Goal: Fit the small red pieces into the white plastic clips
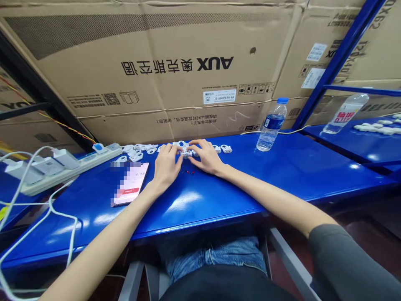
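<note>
My left hand (166, 164) and my right hand (207, 156) meet at a row of small white plastic parts (187, 153) near the back of the blue table. The fingers of both hands are bent round the parts in the middle of the row; which piece each one grips is too small to tell. More white parts (136, 154) lie in a loose group left of my left hand, and another white part (226, 149) sits to the right of my right hand. Just in front of my fingertips are tiny red and black pieces (189, 172).
A phone (133, 184) lies left of my left forearm. Chargers and cables fill a power strip (84, 164) at the left. A water bottle (271, 125) stands at the back right, before large cardboard boxes (188, 37). Another bottle (344, 115) is farther right.
</note>
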{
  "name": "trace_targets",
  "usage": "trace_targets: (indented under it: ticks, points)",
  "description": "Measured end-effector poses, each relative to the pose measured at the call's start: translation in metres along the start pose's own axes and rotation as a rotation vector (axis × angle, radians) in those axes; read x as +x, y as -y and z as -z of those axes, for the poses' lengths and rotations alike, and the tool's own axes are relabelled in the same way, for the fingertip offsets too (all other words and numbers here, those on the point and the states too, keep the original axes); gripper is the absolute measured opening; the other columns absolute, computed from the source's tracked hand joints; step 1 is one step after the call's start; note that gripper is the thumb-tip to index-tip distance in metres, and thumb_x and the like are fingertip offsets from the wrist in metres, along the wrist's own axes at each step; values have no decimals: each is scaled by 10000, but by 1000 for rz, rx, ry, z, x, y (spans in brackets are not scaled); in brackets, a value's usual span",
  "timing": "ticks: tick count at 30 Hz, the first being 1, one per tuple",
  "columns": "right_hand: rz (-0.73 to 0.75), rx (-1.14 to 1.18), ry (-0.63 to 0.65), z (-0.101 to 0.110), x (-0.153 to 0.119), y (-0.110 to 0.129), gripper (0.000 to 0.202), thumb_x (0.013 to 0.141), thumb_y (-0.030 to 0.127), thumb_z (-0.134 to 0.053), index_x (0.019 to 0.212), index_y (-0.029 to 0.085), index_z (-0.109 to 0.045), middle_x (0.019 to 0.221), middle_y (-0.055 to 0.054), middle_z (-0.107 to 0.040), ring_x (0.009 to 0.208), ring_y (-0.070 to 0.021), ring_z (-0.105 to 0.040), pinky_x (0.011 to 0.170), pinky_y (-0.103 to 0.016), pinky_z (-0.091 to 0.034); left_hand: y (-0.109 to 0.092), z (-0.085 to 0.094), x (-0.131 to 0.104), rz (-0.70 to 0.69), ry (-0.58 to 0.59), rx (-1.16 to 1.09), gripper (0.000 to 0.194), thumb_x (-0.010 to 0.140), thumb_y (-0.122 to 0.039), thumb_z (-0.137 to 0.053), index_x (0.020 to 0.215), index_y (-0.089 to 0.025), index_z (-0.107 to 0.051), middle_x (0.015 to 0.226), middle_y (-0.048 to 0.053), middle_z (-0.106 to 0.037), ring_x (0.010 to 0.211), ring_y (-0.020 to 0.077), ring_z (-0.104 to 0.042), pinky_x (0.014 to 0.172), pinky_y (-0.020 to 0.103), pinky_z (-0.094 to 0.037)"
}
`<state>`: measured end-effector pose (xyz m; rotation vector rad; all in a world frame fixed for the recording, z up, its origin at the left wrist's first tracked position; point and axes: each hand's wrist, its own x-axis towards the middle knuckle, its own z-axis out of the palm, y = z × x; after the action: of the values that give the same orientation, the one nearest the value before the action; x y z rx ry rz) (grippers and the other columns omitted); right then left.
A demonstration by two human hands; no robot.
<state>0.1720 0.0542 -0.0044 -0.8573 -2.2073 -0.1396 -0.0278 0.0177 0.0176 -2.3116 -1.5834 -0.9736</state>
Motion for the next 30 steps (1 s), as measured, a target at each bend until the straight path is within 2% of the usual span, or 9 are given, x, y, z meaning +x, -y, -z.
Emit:
trace_targets:
  ticks: [9,15,19,23,26,30]
  points:
    - [9,-22,-42,11,-4,-2,214,994,271,-595,1175,231,-702,1467,-126,-579,1355,-292,-505,1118,-476,-422,-4,1,-1,-94,-8,-63,165,994,-261,-535,1071,-197,-667,1000,97,-659,1014,278,-601,940,402,-490]
    - [41,-52,1,15,-5,-2,309,967,342,-653,1252,226,-682,1513,-146,-544,1395,-316,-472,1138,-502,-407,-5,1,-1,-139,-27,-58,151,1005,-258,-533,1063,-188,-653,961,87,-653,975,264,-599,917,389,-492]
    - [37,-49,-11,16,-5,-3,307,954,367,-673,1224,220,-683,1509,-157,-547,1383,-335,-479,1113,-524,-425,-4,0,-1,-177,-47,-74,128,1004,-265,-544,1059,-194,-635,954,76,-650,955,260,-596,901,394,-500]
    - [47,-61,-35,17,-4,-3,254,955,348,-673,1171,214,-686,1493,-154,-566,1366,-329,-497,1099,-513,-441,-5,-1,-2,-147,-32,-88,142,976,-230,-542,1106,-193,-586,985,85,-652,987,270,-606,888,400,-511]
    - [54,-90,-26,18,-4,-4,258,931,316,-701,1162,203,-681,1497,-153,-566,1365,-329,-496,1112,-507,-430,-3,0,-2,-94,45,-119,196,915,-172,-533,1109,-195,-546,1007,86,-646,976,262,-625,848,388,-517]
    - [49,-108,-5,22,-3,-7,258,933,271,-685,1183,206,-680,1493,-146,-573,1364,-326,-496,1118,-508,-416,4,2,-2,-179,307,-170,179,822,-139,-543,986,-210,-547,961,59,-650,903,241,-631,808,374,-507]
